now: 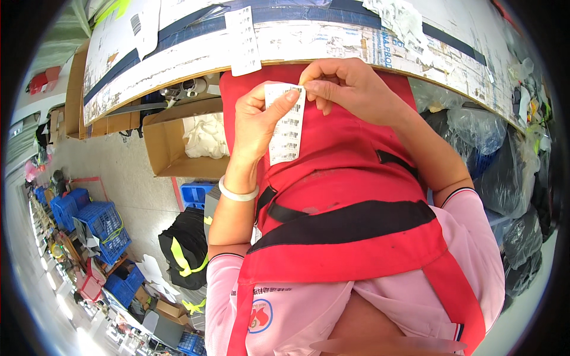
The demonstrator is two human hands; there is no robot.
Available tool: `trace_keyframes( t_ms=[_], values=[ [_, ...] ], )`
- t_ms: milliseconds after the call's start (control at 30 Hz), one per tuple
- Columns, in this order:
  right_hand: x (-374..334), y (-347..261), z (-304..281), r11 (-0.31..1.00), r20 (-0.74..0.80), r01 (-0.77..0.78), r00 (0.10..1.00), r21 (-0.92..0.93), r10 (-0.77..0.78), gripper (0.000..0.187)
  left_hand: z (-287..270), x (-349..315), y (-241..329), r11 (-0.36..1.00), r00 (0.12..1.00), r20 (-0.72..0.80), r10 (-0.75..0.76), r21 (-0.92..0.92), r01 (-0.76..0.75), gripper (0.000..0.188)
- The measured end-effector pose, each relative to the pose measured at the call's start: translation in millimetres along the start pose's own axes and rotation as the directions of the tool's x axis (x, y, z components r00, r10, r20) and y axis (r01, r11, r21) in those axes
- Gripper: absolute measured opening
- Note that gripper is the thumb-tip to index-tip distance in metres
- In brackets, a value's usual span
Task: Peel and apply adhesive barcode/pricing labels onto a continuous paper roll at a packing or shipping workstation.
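A narrow white sheet of barcode labels [289,133] hangs upright in front of my red apron. My left hand [256,115] is closed on it, with the thumb pressed flat on its upper part. At the sheet's top right corner, my right hand [350,89] pinches with thumb and forefinger, its other fingers curled. Whether a single label has come loose between those fingertips is too small to tell. Another strip of barcode labels [242,44] lies on the worktable [297,41] just beyond, overlapping its near edge.
Crumpled white label backing [399,24] lies on the table's far right. Below the table at left stands an open cardboard box [163,145] with white cloth in it. Plastic-wrapped bags [504,172] crowd the right side. Blue crates [104,228] and a black bag [184,246] are at left.
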State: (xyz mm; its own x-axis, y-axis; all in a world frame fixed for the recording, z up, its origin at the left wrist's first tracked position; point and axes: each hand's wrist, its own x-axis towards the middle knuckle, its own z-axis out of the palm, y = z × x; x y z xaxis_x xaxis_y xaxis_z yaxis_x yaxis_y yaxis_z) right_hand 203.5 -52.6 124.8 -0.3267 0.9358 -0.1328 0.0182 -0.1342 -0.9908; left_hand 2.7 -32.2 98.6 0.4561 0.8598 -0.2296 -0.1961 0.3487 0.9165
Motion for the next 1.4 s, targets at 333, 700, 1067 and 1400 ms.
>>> trace_keyframes(
  t_ms=[333,700,1067,1400],
  values=[
    [3,41,7,0.917,0.038,-0.271,0.962,0.294,0.272,0.023,-1,17,-18,0.991,0.999,-0.006,-0.054,-0.127,0.052,0.015],
    [22,36,5,0.978,-0.264,-0.149,0.947,0.143,0.183,0.021,-6,32,-34,1.000,0.989,-0.147,-0.018,0.000,0.018,0.010],
    [40,44,-24,0.970,-0.431,-0.086,0.902,-0.228,-0.021,0.018,-40,36,-59,0.986,0.996,0.044,-0.074,-0.146,0.079,0.011],
    [56,37,-50,0.937,-0.339,-0.282,0.919,-0.205,0.202,0.019,-51,36,-72,0.921,0.985,0.059,-0.163,-0.348,0.174,0.014]
  ],
)
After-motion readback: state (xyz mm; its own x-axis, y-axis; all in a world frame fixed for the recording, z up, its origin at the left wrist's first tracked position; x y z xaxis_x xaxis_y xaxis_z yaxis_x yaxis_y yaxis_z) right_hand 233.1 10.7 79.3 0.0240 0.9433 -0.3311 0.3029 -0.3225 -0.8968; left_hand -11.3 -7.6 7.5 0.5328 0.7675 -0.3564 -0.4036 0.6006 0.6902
